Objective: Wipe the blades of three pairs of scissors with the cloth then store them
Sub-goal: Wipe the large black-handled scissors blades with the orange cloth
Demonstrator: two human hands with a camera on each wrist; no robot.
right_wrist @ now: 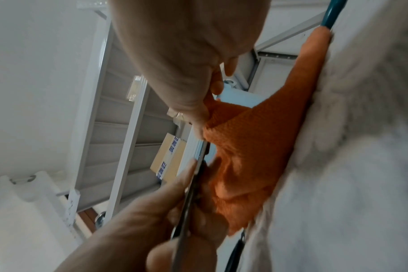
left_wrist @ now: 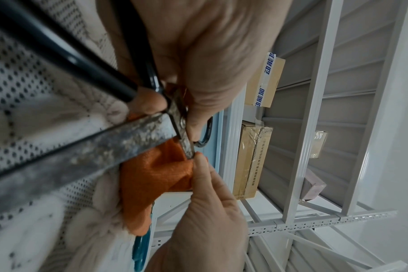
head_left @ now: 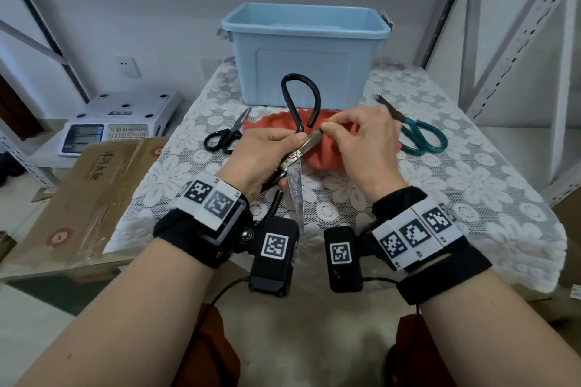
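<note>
1. scissors, large, with black loop handles and a stained, mottled blade (head_left: 295,179): held above the lace tablecloth (head_left: 456,173), blades spread apart, one blade pointing toward the person, the other angled to the right.
2. left hand (head_left: 257,157): fingers curled around the large scissors near the pivot, thumb on top.
3. right hand (head_left: 364,141): thumb and forefinger pinch the orange cloth (head_left: 327,151) around the second blade; in the left wrist view the fingertips (left_wrist: 199,160) meet the blade where the cloth begins.
4. orange cloth: bunched on the tablecloth under both hands, one fold lifted to the blade.
5. small black scissors (head_left: 224,135): flat on the tablecloth, left of the cloth, and seemingly shut, though the tips are small here.
6. green-handled scissors (head_left: 418,132): flat on the tablecloth, right of the cloth, partly behind the right hand.
7. blue plastic bin (head_left: 305,53): lidless, standing behind the cloth at the far edge.
8. scale (head_left: 119,121) and cardboard box (head_left: 94,195): left of the table.
</note>
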